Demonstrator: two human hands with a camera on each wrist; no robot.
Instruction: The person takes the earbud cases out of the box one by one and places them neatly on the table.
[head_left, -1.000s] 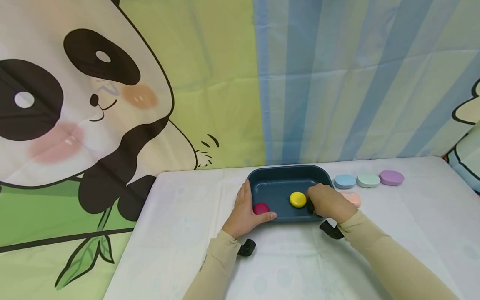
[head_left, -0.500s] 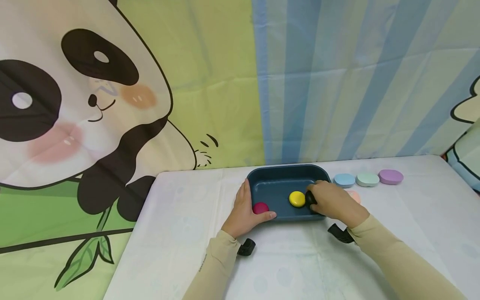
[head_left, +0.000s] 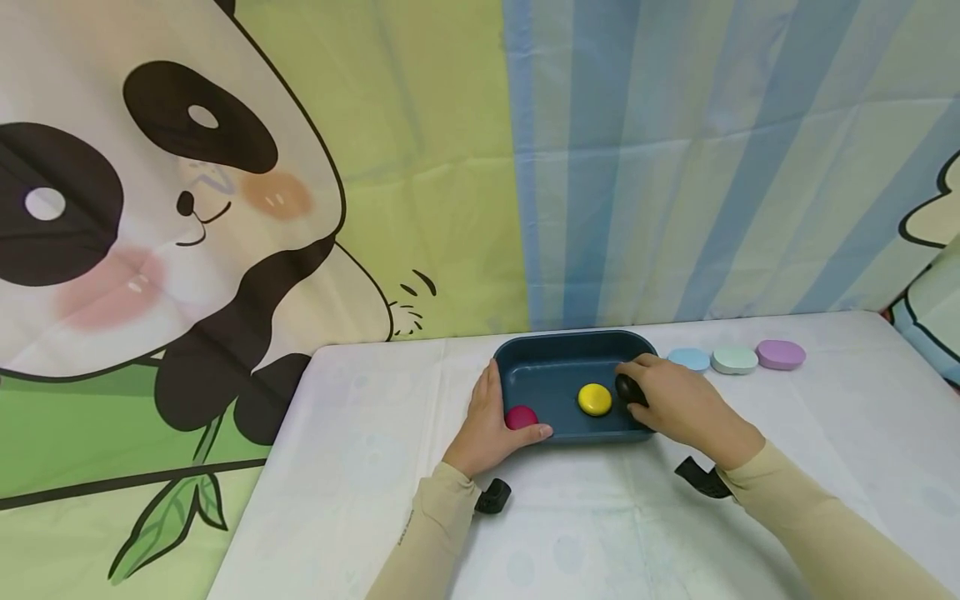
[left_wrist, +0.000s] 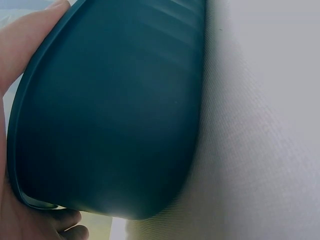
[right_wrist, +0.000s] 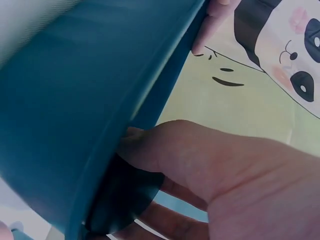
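A dark blue tray [head_left: 551,344] stands near the back of the table. My left hand [head_left: 487,425] rests against its front left corner, fingers along the left wall and thumb along the front rim. A magenta round piece [head_left: 522,417] lies inside by that thumb, and a glossy yellow rounded disc [head_left: 595,400] lies right of the middle. At the right end, my right hand [head_left: 678,408] pinches a smooth black rounded piece [head_left: 628,388] between thumb and fingers. The right wrist view shows that black piece [right_wrist: 122,195] just inside the rim; its underside is hidden.
Right of the tray sit small oval pieces in a row: light blue [head_left: 688,359], mint [head_left: 734,359] and purple [head_left: 782,354]. A white cloth [head_left: 390,467] covers the table. Behind it hangs a printed curtain [head_left: 435,167].
My right hand has drawn a little to the right with the black piece, which now shows more. It has come over the peach piece beside the tray. My left hand stays put.
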